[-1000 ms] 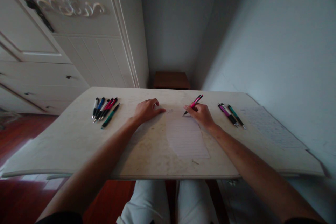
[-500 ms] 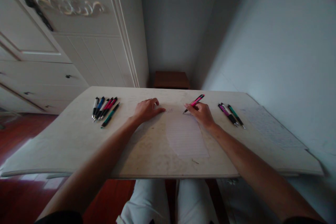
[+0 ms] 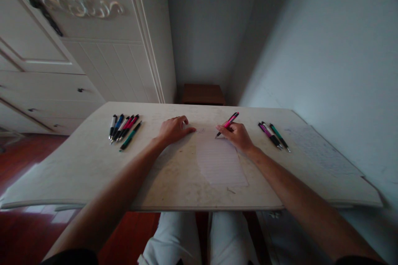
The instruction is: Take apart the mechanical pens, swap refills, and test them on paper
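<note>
My right hand [image 3: 238, 136] is closed around a pink and black pen [image 3: 228, 122], its tip pointing down at the upper part of a lined sheet of paper [image 3: 220, 161]. Whether the tip touches the paper I cannot tell. Faint marks show near the sheet's top left corner. On the table to the left, my left hand [image 3: 174, 129] rests with its fingers bent and apart and the thumb reaching to the sheet's upper left edge. Nothing shows in that hand.
Several pens [image 3: 124, 127] lie in a group at the table's left. Another few pens [image 3: 273, 136] lie right of my right hand. A sheet covered in writing [image 3: 321, 150] lies along the right edge by the wall. Behind the white table [image 3: 168, 190] stands a brown wooden piece [image 3: 203, 93].
My right hand has shifted slightly left and toward me with the pen, so the tip is lower on the sheet. My left hand has stayed in place.
</note>
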Tool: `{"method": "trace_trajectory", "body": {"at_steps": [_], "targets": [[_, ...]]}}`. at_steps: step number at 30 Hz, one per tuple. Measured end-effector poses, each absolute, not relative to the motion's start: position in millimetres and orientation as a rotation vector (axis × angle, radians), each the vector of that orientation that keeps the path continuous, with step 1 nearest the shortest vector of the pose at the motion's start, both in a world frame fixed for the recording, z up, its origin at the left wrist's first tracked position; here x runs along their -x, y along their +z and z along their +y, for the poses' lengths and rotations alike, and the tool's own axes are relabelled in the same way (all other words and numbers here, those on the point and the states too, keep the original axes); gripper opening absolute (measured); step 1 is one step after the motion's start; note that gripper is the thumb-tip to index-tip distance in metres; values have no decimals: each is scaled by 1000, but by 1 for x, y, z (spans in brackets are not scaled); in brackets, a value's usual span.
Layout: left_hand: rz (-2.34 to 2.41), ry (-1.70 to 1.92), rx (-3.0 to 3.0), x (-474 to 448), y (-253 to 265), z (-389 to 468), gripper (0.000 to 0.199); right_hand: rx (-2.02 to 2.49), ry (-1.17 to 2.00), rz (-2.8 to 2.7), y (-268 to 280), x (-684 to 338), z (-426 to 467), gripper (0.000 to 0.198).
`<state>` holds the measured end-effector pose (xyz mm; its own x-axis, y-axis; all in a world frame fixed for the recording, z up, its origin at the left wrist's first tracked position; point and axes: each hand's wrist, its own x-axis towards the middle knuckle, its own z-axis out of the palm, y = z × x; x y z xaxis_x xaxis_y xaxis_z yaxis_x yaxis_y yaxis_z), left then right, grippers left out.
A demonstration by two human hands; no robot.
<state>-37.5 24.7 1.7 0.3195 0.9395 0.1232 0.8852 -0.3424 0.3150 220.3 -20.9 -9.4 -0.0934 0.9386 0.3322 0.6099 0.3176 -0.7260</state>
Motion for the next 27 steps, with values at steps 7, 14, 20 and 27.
{"method": "trace_trajectory", "body": {"at_steps": [7, 14, 20, 27], "targets": [[1678, 419, -2381, 37, 3, 24, 51, 1380, 508, -1830, -11, -222, -20, 51], [1698, 381, -2387, 37, 3, 25, 50, 1420, 330, -1777, -10, -227, -16, 53], [1686, 402, -2398, 37, 2, 25, 51, 1419, 345, -1781, -8, -227, -17, 53], [1681, 421, -2406, 38, 0, 25, 51, 1340, 657, -1812, -8, -223, -21, 50]]}}
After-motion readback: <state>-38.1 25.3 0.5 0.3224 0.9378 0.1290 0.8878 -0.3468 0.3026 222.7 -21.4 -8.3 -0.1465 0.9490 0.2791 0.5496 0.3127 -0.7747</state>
